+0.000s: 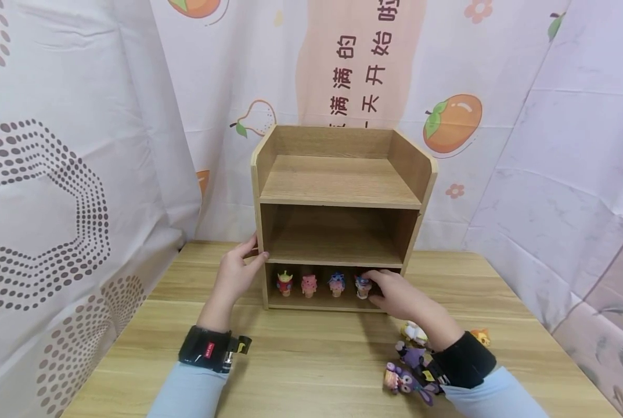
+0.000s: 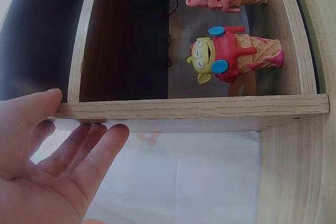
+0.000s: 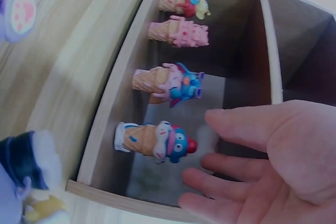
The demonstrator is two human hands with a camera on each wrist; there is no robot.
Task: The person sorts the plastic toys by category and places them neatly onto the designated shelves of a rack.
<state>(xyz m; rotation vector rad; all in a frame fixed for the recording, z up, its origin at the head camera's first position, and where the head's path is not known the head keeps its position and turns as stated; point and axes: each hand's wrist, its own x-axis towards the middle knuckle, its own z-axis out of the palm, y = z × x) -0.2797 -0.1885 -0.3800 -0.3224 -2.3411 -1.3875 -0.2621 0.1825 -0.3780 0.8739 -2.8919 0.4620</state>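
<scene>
A wooden shelf unit point(image 1: 337, 197) stands on the table. My left hand point(image 1: 238, 270) touches its left side panel, thumb on the front edge and fairly straight fingers along the outside. On the bottom shelf stands a row of ice-cream-cone toy figures: a green-faced one in red point(image 2: 226, 56), a pink one point(image 3: 181, 32), a blue-and-pink one point(image 3: 170, 82) and a blue-faced one with a red ball point(image 3: 157, 140). My right hand point(image 3: 278, 166) is beside the blue-faced figure, fingers spread and holding nothing; in the right wrist view they appear apart from it.
More toys lie on the table under my right forearm: a purple long-eared figure point(image 1: 407, 382), a white-and-yellow one point(image 1: 413, 333) and an orange one point(image 1: 481, 337). A printed curtain point(image 1: 222, 69) hangs behind the shelf unit.
</scene>
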